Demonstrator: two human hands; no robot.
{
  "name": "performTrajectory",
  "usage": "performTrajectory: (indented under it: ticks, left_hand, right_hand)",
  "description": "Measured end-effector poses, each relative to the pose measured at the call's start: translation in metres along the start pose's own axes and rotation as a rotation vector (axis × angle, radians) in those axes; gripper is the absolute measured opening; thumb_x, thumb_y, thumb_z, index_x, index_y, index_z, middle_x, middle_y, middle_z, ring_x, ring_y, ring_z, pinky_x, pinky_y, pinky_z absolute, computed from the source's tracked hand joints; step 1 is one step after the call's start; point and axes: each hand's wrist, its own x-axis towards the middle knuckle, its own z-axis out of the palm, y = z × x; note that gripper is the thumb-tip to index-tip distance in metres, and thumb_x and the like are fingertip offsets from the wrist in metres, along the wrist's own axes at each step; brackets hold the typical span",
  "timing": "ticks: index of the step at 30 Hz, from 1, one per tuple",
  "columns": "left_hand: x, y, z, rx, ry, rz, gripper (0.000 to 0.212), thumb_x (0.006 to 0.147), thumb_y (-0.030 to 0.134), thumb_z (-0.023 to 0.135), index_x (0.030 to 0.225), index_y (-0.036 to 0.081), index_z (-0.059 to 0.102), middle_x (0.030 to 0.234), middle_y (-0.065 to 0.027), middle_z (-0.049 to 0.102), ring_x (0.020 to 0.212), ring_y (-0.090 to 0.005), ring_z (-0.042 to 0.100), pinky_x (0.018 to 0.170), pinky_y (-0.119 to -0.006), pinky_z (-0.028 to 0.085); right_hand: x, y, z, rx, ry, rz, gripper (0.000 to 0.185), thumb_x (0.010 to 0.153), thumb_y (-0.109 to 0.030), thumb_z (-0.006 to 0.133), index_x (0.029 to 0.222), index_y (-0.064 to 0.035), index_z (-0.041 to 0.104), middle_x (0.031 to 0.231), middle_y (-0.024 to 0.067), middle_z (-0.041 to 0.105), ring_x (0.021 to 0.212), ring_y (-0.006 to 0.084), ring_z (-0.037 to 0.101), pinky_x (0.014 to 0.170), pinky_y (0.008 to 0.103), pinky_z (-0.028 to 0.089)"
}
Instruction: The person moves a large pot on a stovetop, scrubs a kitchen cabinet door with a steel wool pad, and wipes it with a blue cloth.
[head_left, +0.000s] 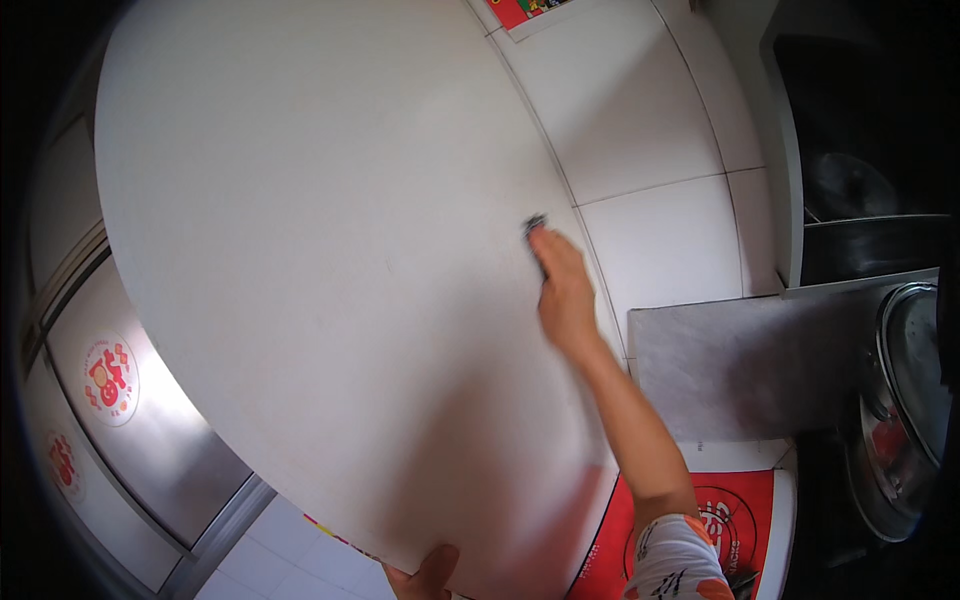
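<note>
A large white board or panel (322, 247) with a smooth surface fills the middle of the view. My right hand (566, 292) is on its right part, fingers closed around a small dark object (535, 223) that is blurred and touches or nearly touches the surface; its kind cannot be told. My left hand (427, 574) is at the lower edge of the panel, thumb on the face, the other fingers mostly hidden by the edge and the picture's rim. A few faint dark marks show on the panel.
White wall tiles (660, 255) border the panel on the right. Beyond are a dark range hood or cabinet (870, 172), a grey slab (697, 375) and a lidded metal pot (892, 450). Steel doors with round stickers (180, 450) stand left. A red printed sheet (750, 502) lies lower right.
</note>
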Motion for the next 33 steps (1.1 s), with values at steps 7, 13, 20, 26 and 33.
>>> performTrajectory:
  ticks: [7,13,20,26,33]
  left_hand:
    - [-0.002,0.004,-0.004,0.176,-0.060,0.021,0.057,0.079,0.019,0.071,0.123,-0.005,0.043,0.110,-0.0124,0.055,0.097,-0.0250,0.053,0.085,-0.038,0.044]
    - [-0.003,0.004,-0.006,0.038,-0.065,-0.135,0.058,0.080,0.022,0.071,0.125,-0.002,0.043,0.110,-0.0125,0.056,0.100,-0.0253,0.053,0.086,-0.037,0.043]
    - [-0.005,0.009,-0.009,0.094,-0.074,-0.127,0.059,0.081,0.025,0.071,0.125,-0.002,0.042,0.111,-0.0122,0.056,0.102,-0.0249,0.052,0.087,-0.036,0.043]
    - [-0.003,0.007,0.000,0.043,-0.113,-0.107,0.058,0.080,0.024,0.071,0.124,-0.001,0.043,0.111,-0.0115,0.056,0.101,-0.0240,0.053,0.086,-0.036,0.043]
    - [-0.007,0.001,-0.011,0.002,-0.015,-0.073,0.057,0.077,0.020,0.074,0.122,-0.002,0.045,0.108,-0.0105,0.056,0.098,-0.0220,0.053,0.083,-0.035,0.043]
  right_hand:
    - [0.011,0.087,0.012,-0.004,-0.045,0.295,0.050,0.074,0.014,0.039,0.117,-0.0020,0.058,0.123,0.0162,0.056,0.114,0.0347,0.051,0.098,0.0383,0.041]
    - [0.051,0.080,0.020,0.103,-0.040,0.182,0.058,0.066,0.017,0.037,0.119,0.0018,0.055,0.126,0.0205,0.053,0.117,0.0355,0.048,0.103,0.0352,0.035]
    - [0.031,-0.018,0.019,0.152,-0.013,-0.092,0.055,0.069,0.018,0.037,0.117,-0.0004,0.057,0.120,0.0178,0.057,0.114,0.0331,0.049,0.100,0.0373,0.038]
    - [0.088,0.077,0.023,0.064,0.024,0.088,0.054,0.072,0.016,0.037,0.120,-0.0017,0.056,0.124,0.0163,0.055,0.114,0.0350,0.048,0.101,0.0386,0.038]
    - [0.036,-0.069,0.010,0.301,-0.045,-0.224,0.050,0.072,0.016,0.039,0.114,-0.0013,0.060,0.120,0.0163,0.058,0.115,0.0347,0.050,0.101,0.0393,0.038]
